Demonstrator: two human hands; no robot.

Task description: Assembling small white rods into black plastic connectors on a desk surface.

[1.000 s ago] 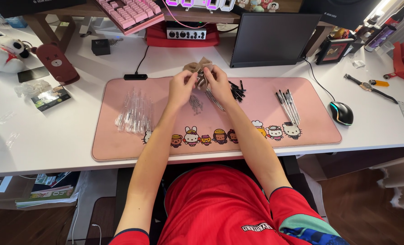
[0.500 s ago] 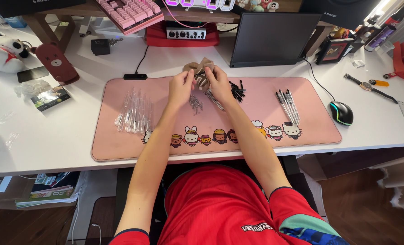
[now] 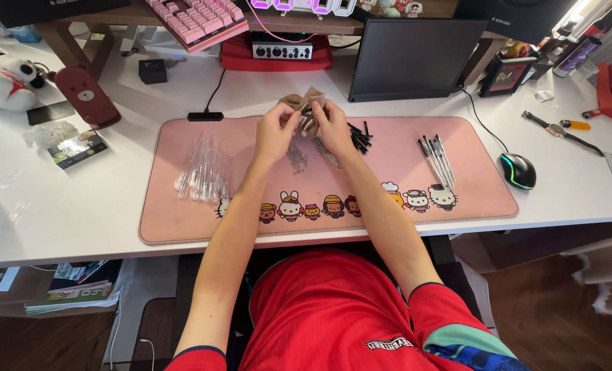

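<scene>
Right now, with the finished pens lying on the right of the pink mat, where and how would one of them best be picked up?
Pinch a pen from the finished pens at mid-barrel, coming straight down from above. They lie flat, fanned side by side and running roughly away from the person, so the fingers should close across the barrel from left and right. The outermost pen has the freest side; the black mouse sits further right, apart.

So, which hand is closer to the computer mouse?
Right. The right hand is left of the mouse, over the pink mat; the left hand is farther left.
</scene>
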